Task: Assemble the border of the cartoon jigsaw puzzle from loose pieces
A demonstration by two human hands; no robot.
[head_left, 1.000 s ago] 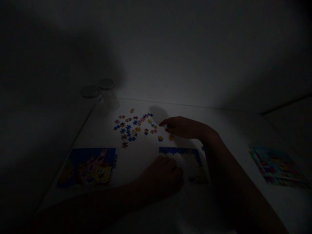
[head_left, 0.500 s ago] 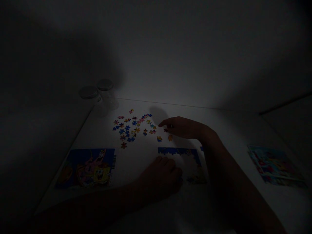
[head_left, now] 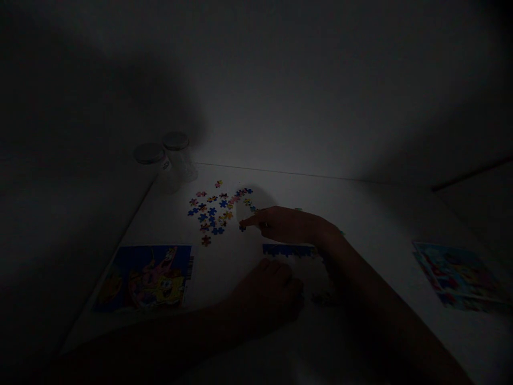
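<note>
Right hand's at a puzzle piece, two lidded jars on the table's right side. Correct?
Wrong side: the head view shows the two lidded jars on the left side of the table. The right hand is at a puzzle piece, yes.

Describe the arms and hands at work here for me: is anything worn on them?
They are human. No glove can be made out on the left hand or the right hand, and no sleeve shows on the forearms, which look slender. I see no cables or markings. The picture is too dark to rule out something small, such as a ring.
</note>
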